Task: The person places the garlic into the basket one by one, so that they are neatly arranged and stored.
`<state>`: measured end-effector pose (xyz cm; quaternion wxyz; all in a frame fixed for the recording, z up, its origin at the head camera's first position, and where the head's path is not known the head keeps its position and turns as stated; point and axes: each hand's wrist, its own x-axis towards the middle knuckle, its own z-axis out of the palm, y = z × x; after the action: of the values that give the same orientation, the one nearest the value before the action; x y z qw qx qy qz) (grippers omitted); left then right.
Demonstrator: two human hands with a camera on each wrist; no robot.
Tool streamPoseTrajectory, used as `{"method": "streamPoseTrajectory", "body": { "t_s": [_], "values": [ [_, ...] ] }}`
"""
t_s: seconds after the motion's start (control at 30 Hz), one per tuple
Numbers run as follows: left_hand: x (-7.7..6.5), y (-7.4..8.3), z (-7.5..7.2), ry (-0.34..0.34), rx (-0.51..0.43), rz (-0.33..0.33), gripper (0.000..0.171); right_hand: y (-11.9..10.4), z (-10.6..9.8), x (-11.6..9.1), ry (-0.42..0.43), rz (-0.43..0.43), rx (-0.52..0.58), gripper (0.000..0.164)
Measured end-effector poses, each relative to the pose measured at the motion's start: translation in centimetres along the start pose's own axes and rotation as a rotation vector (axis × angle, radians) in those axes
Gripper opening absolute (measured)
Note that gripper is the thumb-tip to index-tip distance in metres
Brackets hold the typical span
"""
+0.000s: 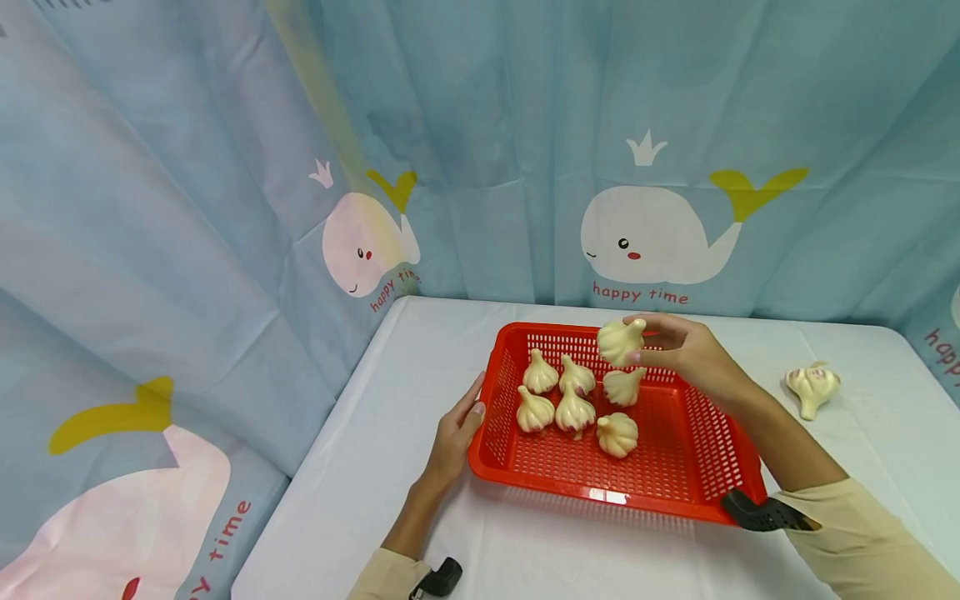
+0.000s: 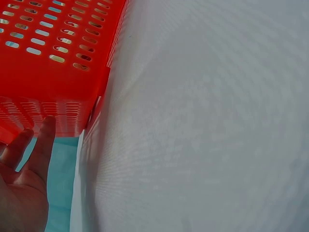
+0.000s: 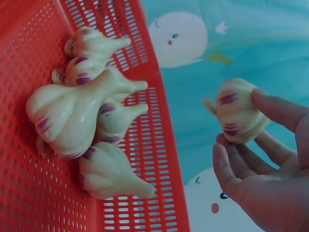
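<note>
My right hand [image 1: 678, 346] pinches a garlic bulb [image 1: 621, 342] between thumb and fingers, held above the far side of a red plastic basket [image 1: 667, 492]. In the right wrist view the held bulb [image 3: 239, 110] shows purple streaks and lies beyond the basket's rim. Inside the basket sit several more garlic bulbs, among them a single one [image 1: 617, 434] nearest the front and a large one [image 3: 67, 118] with its stem tilted up. My left hand [image 1: 453, 437] rests against the basket's left side. Its straight fingers [image 2: 44, 140] touch the outer wall in the left wrist view.
Another garlic bulb [image 1: 813, 388] lies on the white-covered table [image 1: 360, 467] right of the basket. A blue curtain [image 1: 480, 150] with whale prints hangs behind the table and along its left side. Each wrist wears a black strap [image 1: 765, 510].
</note>
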<state>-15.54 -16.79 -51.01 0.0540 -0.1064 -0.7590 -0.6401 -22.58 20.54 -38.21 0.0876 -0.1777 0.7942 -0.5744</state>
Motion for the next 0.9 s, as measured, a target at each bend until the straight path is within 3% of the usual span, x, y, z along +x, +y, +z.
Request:
{"method": "streamPoseTrajectory", "body": {
  "t_s": [0.57,0.9],
  "values": [
    [0.0,0.0,0.0,-0.01,-0.017,-0.003,0.054,0.5,1.9,2.1,-0.136,0.117,0.018,0.059],
    [0.0,0.0,-0.1,-0.003,-0.009,0.002,0.053,1.2,2.8,2.9,-0.251,0.114,-0.008,0.056]
  ]
}}
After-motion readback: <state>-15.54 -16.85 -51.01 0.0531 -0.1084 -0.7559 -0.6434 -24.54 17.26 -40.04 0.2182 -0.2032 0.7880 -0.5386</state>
